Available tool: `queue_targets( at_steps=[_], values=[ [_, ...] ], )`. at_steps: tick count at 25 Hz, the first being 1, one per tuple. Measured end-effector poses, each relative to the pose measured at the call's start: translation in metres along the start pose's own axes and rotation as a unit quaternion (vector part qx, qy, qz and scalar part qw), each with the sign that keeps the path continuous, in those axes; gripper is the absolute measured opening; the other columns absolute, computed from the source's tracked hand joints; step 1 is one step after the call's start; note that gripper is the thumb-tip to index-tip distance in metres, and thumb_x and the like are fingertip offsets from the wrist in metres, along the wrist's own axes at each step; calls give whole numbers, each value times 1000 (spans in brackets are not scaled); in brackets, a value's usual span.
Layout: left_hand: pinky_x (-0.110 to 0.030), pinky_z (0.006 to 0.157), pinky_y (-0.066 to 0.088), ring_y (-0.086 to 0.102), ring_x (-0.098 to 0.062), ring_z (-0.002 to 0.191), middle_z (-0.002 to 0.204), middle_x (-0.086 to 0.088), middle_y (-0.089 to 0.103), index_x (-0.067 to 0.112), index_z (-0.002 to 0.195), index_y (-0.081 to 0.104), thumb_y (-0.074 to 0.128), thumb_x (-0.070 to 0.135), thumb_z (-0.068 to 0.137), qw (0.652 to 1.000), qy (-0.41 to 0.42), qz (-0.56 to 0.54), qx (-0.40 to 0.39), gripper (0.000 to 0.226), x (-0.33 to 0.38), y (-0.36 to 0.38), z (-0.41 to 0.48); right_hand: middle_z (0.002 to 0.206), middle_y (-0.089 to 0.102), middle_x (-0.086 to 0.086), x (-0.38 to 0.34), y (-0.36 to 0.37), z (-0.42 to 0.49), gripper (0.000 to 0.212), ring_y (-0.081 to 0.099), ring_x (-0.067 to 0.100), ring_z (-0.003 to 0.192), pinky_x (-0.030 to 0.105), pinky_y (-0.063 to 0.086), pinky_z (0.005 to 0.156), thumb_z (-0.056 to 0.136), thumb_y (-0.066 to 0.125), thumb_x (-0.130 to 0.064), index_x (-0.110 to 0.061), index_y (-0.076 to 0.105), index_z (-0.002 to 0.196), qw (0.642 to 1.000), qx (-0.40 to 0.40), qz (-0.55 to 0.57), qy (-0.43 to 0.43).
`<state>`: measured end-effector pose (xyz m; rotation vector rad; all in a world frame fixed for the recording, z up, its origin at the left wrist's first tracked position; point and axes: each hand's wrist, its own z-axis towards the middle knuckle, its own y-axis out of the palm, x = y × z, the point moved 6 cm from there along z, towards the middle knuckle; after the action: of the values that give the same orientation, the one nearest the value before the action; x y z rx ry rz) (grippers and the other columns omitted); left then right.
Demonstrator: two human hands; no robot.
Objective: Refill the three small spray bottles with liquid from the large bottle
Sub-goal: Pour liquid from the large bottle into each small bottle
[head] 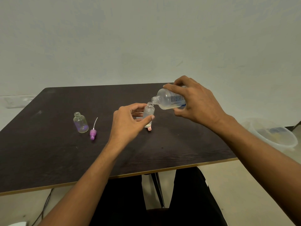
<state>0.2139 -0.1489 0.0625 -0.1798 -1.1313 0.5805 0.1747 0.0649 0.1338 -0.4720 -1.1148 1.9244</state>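
Your right hand (pixel 195 101) clasped the light, slippery large bottle (pixel 171 99) mid-body, tipped just beside the small bottle (pixel 149 114) pinched in your left hand (pixel 128 123).

Dark table (pixel 48 152) against pale wall (pixel 146 38); translucent plastic tub (pixel 283 139) on floor, right.

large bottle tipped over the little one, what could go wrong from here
The large bottle has a much wider mouth than the small bottle, so liquid may spill onto the table. The left hand pinches the small bottle only lightly; it could slip. The open bottle beside the purple sprayer could get knocked.
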Motion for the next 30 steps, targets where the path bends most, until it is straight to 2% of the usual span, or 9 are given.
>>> queue_targets(
  at_steps=[5, 10, 14, 17, 20, 23, 30],
  values=[
    [-22, 86, 62, 73, 3, 96, 107, 13, 78, 25, 120, 77, 90, 36, 79, 1000, 4, -16, 9, 44, 1, -3, 1, 126, 58, -8, 6, 8, -2, 74, 59, 17, 108, 38, 58, 77, 76, 83, -38, -38, 56, 144, 997, -9, 67, 33],
    [-20, 84, 61, 73, 4, 95, 103, 15, 78, 26, 116, 78, 91, 32, 79, 999, 3, -34, 8, 40, -2, -6, 3, 119, 66, -7, 11, 9, -5, 75, 63, 16, 103, 43, 58, 87, 70, 82, -48, -33, 61, 140, 987, 4, 144, 65],
    [-24, 85, 62, 75, -1, 95, 103, 12, 79, 23, 115, 78, 91, 29, 78, 999, -9, -47, 12, 40, -11, -11, 4, 109, 72, -9, 18, 5, -10, 67, 68, 10, 97, 36, 60, 88, 67, 85, -47, -31, 68, 130, 968, 23, 220, 115],
    [-17, 83, 60, 74, 2, 93, 101, 15, 78, 23, 113, 78, 91, 25, 78, 999, -15, -51, 14, 37, -13, -15, 3, 110, 72, -11, 26, 5, -16, 63, 70, 7, 98, 25, 59, 86, 71, 90, -43, -29, 69, 129, 946, 38, 276, 167],
    [-12, 80, 58, 74, 3, 92, 101, 14, 78, 21, 114, 78, 91, 24, 78, 999, -15, -49, 17, 38, -13, -18, 2, 107, 67, -17, 32, 8, -19, 61, 66, 0, 92, 18, 55, 77, 74, 91, -43, -29, 68, 130, 928, 47, 312, 200],
    [-13, 81, 58, 74, 2, 93, 103, 13, 79, 20, 115, 78, 91, 25, 79, 999, -18, -42, 17, 39, -17, -19, 3, 106, 62, -24, 34, 11, -21, 63, 60, -11, 87, 15, 53, 72, 76, 89, -45, -31, 66, 133, 921, 47, 326, 207],
    [-10, 82, 56, 73, 3, 92, 100, 16, 76, 24, 112, 76, 89, 24, 81, 997, -42, 4, 62, 34, -48, -45, 18, 107, 65, -25, 39, 13, -27, 55, 62, -11, 95, 8, 45, 80, 76, 88, -48, -37, 66, 125, 915, 56, 343, 207]
  ],
)
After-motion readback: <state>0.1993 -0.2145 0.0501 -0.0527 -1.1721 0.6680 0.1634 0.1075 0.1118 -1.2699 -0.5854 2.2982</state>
